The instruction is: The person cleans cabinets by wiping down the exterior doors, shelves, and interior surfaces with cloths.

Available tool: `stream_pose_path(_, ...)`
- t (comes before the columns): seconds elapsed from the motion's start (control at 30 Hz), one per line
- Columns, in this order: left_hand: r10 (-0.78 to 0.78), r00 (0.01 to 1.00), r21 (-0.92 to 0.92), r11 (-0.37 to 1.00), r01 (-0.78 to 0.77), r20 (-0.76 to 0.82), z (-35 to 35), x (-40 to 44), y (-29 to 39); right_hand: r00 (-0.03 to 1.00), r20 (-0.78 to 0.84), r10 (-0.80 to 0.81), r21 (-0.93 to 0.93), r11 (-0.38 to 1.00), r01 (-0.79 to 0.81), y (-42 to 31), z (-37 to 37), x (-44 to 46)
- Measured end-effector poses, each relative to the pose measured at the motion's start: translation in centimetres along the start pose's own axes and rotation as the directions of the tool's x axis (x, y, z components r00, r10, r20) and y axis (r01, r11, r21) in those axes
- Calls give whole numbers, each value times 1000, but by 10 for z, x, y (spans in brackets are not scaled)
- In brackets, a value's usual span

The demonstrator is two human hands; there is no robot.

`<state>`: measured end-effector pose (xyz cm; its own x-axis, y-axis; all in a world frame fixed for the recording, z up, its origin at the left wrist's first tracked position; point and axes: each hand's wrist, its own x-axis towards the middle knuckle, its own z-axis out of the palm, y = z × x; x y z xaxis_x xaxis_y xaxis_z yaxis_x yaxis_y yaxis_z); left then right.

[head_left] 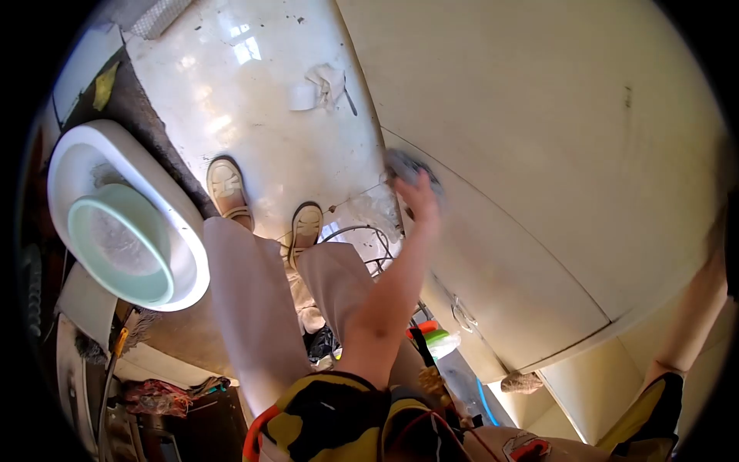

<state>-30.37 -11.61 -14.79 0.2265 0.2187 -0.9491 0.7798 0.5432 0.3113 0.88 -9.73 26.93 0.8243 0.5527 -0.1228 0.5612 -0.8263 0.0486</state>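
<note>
My left hand is pressed against a bundled grey cloth, its fingers closed over it and slightly smeared by motion. The cloth lies on the pale cabinet door panel, near its edge by the floor. A metal handle is fixed to this panel, nearer my body. At the far right, my right forearm reaches out along the pale cabinet surface, and the hand itself is lost past the dark edge of the view.
A white tub holds a light green basin at the left. On the shiny floor lies crumpled white paper. A wire rack stands beside my knee. An open cabinet compartment shows at lower right.
</note>
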Motion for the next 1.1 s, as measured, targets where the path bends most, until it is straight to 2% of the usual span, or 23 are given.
stream_pose_path(0.07,-9,996,21,1000,7,85,-11,-83,20,989,146,32,-96,995,-18,-14,-5,-6)
stream_pose_path(0.1,-90,958,156,987,48,272,-26,-126,53,975,211,68,-145,989,-38,-17,-8,-13)
stream_pose_path(0.13,6,939,153,986,-63,344,-34,-165,68,988,69,136,-29,990,-135,5,0,-31)
stream_pose_path(0.17,96,904,141,976,-169,417,-39,-198,76,989,-19,150,35,988,-149,17,3,-42)
stream_pose_path(0.2,193,824,-74,981,-182,533,-45,-216,79,989,-71,132,64,990,-128,14,5,-42)
stream_pose_path(0.27,276,834,22,945,-325,477,-44,-209,73,986,-135,97,99,992,-84,9,8,-37)
stream_pose_path(0.33,78,957,123,986,-117,281,-25,-154,65,981,-181,76,118,991,-55,7,11,-31)
stream_pose_path(0.37,89,976,120,986,-115,196,-16,-110,64,978,-197,67,125,991,-43,6,13,-29)
stream_pose_path(0.4,48,989,11,999,-50,143,-8,-73,71,976,-211,57,130,991,-30,5,15,-27)
stream_pose_path(0.43,94,994,101,990,-99,49,3,-17,41,972,-230,47,131,991,-17,4,17,-25)
stream_pose_path(0.47,109,992,113,987,-115,58,4,21,42,969,-242,38,133,991,-6,2,19,-23)
stream_pose_path(0.53,16,972,-288,956,55,236,8,85,27,963,-270,9,134,991,28,-3,27,-20)
stream_pose_path(0.57,3,963,-288,954,78,269,12,89,26,958,-285,-5,129,991,44,-5,30,-19)
stream_pose_path(0.63,-90,960,-374,908,189,267,11,75,35,949,-316,-23,132,989,68,-7,33,-17)
stream_pose_path(0.67,-96,955,-361,911,197,280,10,52,37,942,-335,-23,128,989,70,-5,31,-16)
stream_pose_path(0.73,46,972,-292,956,24,229,5,-25,58,925,-377,-47,125,987,100,-6,34,-12)
stream_pose_path(0.8,102,971,-208,976,-56,216,-4,-133,104,902,-425,-75,118,984,137,-10,38,-5)
stream_pose_path(0.87,186,916,-12,981,-194,357,-21,-213,123,899,-436,-47,99,990,99,-15,36,-1)
stream_pose_path(0.9,204,910,-10,977,-215,361,-27,-241,133,902,-431,-19,84,995,62,-18,32,-1)
stream_pose_path(0.97,456,710,-106,871,-480,537,-36,-278,149,906,-422,42,128,992,14,-24,28,3)
stream_pose_path(1.0,466,701,-106,864,-493,539,-36,-279,152,886,-455,85,213,977,16,-25,33,4)
stream_pose_path(1.07,364,814,-45,921,-387,453,-26,-260,154,914,-391,112,122,990,-69,-33,20,3)
stream_pose_path(1.1,348,855,-161,937,-310,385,-16,-241,149,906,-407,116,122,990,-72,-35,16,3)
